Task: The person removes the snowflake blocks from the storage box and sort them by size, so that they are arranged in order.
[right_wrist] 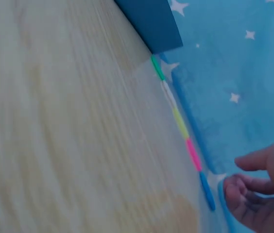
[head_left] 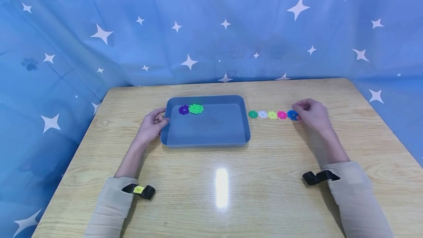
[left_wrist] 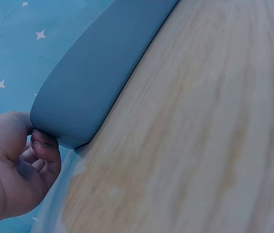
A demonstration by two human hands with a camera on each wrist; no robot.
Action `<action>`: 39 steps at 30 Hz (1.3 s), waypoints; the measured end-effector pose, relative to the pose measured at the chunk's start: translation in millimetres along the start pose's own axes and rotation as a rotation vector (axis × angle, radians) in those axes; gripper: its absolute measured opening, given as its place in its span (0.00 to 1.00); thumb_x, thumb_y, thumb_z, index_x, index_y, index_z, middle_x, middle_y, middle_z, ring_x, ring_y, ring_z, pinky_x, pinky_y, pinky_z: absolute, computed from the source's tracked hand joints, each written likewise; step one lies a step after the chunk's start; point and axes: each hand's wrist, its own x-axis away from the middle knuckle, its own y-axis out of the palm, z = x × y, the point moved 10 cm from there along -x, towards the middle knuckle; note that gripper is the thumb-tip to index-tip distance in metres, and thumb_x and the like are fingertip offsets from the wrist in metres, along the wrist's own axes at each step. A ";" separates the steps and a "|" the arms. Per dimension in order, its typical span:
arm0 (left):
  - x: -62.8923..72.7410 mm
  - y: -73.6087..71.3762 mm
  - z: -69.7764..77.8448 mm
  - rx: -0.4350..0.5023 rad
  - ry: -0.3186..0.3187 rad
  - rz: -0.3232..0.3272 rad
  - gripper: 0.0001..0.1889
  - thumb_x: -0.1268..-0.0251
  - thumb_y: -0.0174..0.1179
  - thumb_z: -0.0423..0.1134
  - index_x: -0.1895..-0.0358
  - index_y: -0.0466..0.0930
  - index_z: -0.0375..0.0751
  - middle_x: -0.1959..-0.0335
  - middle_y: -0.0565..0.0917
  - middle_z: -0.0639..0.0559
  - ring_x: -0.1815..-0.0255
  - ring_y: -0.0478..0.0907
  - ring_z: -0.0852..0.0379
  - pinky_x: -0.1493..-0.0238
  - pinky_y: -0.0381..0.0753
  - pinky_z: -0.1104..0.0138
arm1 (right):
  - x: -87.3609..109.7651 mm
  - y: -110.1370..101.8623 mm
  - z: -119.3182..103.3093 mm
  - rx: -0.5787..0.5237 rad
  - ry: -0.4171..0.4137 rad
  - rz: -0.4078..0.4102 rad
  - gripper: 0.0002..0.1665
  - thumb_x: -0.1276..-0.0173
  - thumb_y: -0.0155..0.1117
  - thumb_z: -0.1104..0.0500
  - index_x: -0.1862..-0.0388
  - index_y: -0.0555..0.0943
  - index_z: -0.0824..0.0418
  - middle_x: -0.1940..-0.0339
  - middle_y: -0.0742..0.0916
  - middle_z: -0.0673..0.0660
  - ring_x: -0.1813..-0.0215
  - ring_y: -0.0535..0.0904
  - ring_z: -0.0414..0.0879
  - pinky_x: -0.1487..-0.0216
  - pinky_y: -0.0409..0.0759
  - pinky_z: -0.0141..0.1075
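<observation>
My left hand [head_left: 150, 126] grips the left rim of a blue-grey tray [head_left: 208, 140], thumb on the rim and fingers curled against its outer side. Inside the tray, a purple snowflake disc [head_left: 183, 110] and a bright green snowflake disc [head_left: 196, 109] lie edge to edge. To the tray's right a row of snowflake discs runs along the table: green [head_left: 253, 114], white [head_left: 262, 114], yellow [head_left: 272, 115], pink [head_left: 282, 115] and blue [head_left: 292, 115]. Beside the blue end hovers my right hand [head_left: 312, 115]; its thumb and forefinger stand apart in the right wrist view, with nothing seen between them.
A wooden table [head_left: 264, 194] carries everything. Behind it hangs a blue curtain [head_left: 211, 28] with white stars. Each sleeve has a black strap with a wrist camera. Light reflects off the table's front middle.
</observation>
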 end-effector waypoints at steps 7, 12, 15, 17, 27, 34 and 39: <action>0.4 -0.3 1.2 0.002 0.007 -0.001 0.27 0.26 0.54 0.28 0.28 0.62 0.22 0.71 0.73 0.49 0.75 0.70 0.57 0.77 0.72 0.70 | -2.5 16.1 -31.3 -0.046 -0.048 -0.035 0.27 0.22 0.56 0.47 0.43 0.78 0.71 0.56 0.83 0.67 0.68 0.82 0.46 0.71 0.79 0.30; 0.5 -0.5 2.6 0.003 0.011 0.002 0.27 0.26 0.54 0.28 0.28 0.62 0.22 0.71 0.73 0.49 0.77 0.68 0.61 0.79 0.68 0.72 | -3.0 32.7 -59.1 -0.084 -0.089 -0.076 0.25 0.22 0.56 0.47 0.44 0.79 0.69 0.58 0.84 0.67 0.64 0.82 0.53 0.71 0.79 0.32; 0.2 -0.3 1.8 0.007 0.006 0.004 0.26 0.26 0.54 0.28 0.28 0.62 0.22 0.70 0.72 0.48 0.77 0.69 0.60 0.79 0.67 0.72 | -3.1 43.0 -77.5 -0.102 -0.126 -0.094 0.24 0.22 0.57 0.48 0.46 0.79 0.69 0.59 0.84 0.68 0.63 0.83 0.57 0.70 0.79 0.32; -1.4 -0.6 -0.5 0.011 0.007 0.004 0.27 0.26 0.53 0.27 0.28 0.62 0.22 0.70 0.72 0.48 0.76 0.69 0.58 0.79 0.68 0.72 | -3.2 48.8 -89.6 -0.100 -0.151 -0.097 0.22 0.22 0.57 0.50 0.47 0.80 0.68 0.59 0.85 0.67 0.63 0.83 0.57 0.70 0.78 0.32; 0.2 -1.4 1.7 -0.004 0.007 0.005 0.27 0.26 0.53 0.28 0.28 0.62 0.22 0.70 0.73 0.48 0.75 0.70 0.58 0.78 0.69 0.72 | -6.8 88.0 -141.3 -0.132 -0.231 -0.172 0.16 0.22 0.58 0.54 0.48 0.81 0.66 0.59 0.85 0.64 0.62 0.82 0.54 0.63 0.81 0.39; -6.0 -2.3 -8.6 -0.007 0.005 0.009 0.27 0.26 0.53 0.28 0.28 0.61 0.23 0.70 0.73 0.49 0.76 0.69 0.59 0.79 0.67 0.72 | -8.9 119.9 -177.9 -0.143 -0.329 -0.208 0.12 0.25 0.61 0.60 0.52 0.82 0.67 0.63 0.85 0.60 0.67 0.81 0.49 0.64 0.80 0.36; -17.7 -3.8 -30.8 0.012 0.002 0.021 0.28 0.25 0.55 0.31 0.26 0.62 0.28 0.70 0.73 0.50 0.77 0.69 0.60 0.80 0.68 0.71 | -10.5 141.7 -197.7 -0.133 -0.356 -0.249 0.11 0.25 0.60 0.60 0.52 0.83 0.67 0.60 0.85 0.60 0.60 0.81 0.51 0.56 0.79 0.40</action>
